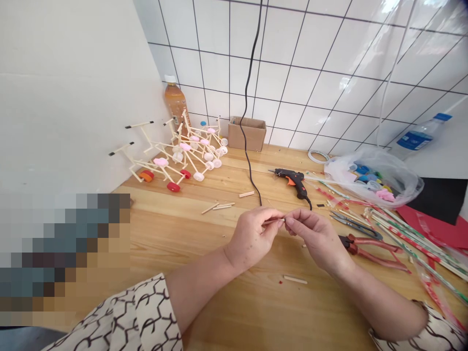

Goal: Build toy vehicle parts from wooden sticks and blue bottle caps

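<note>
My left hand (256, 235) is closed in a pinch on a thin wooden stick (271, 222) over the middle of the wooden table. Its fingertips meet those of my right hand (317, 236), which pinches something small and dark at the stick's end; the fingers mostly hide it. Several short sticks (222, 206) lie beyond my left hand, and one more stick (295, 279) rests nearer to me. A black glue gun (292, 180) with an orange trigger lies behind my right hand.
Stick models with bottle-cap wheels (185, 146) stand at back left, beside a tea bottle (176, 102) and a cardboard box (247, 134). On the right are pliers (380, 251), snips (356, 225), a bag of caps (376, 178) and wrapped sticks (420, 241). A black cable (246, 97) hangs down centrally.
</note>
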`<state>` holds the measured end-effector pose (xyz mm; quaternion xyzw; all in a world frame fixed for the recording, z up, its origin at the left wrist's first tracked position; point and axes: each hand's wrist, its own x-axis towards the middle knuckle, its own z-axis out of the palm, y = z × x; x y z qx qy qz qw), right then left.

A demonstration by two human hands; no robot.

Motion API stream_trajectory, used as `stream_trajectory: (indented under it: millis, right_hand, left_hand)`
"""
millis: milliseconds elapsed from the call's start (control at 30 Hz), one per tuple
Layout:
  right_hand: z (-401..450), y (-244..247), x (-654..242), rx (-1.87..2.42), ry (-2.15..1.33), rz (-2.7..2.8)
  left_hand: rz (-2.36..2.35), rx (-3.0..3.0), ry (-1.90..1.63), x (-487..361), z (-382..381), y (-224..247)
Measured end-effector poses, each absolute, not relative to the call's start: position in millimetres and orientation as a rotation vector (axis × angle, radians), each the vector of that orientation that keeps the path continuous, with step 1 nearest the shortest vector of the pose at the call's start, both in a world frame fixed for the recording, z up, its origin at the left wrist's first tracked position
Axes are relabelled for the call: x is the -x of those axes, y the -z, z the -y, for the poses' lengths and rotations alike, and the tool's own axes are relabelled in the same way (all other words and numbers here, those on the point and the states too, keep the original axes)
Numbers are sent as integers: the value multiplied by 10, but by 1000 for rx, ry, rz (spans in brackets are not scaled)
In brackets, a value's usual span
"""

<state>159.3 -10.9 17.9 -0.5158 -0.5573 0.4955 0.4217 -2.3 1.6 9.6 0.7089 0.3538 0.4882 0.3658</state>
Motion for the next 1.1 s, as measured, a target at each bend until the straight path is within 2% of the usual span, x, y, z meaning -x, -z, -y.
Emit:
stream_trajectory:
  millis: [400, 600, 700, 833, 933, 1100]
  right_hand:
    - [101, -253, -1506, 1352, -1208, 1439]
    - [90, -335, -1534, 1405, -1223, 1539]
    - [-56, -392, -1638, 1521, -1006, 1609]
    - [-440, -407, -1840, 1870, -465, 1739]
    - [-722, -372, -1940, 2041, -319, 1724]
    - [-975, -299, -1925, 2255, -283, 1774]
  left_hand:
    - [-1062, -2257, -1194, 71, -11, -86]
    - [-1074, -1866, -1228, 58, -51, -117]
    - [-1129, -1575, -1183, 51, -78, -154]
    - [-1119, -1385, -1152, 43, -104, -161]
    - [-1111, -1340, -1160, 36, -110, -144]
    - [-1114, -1368, -1196, 24, -106, -124]
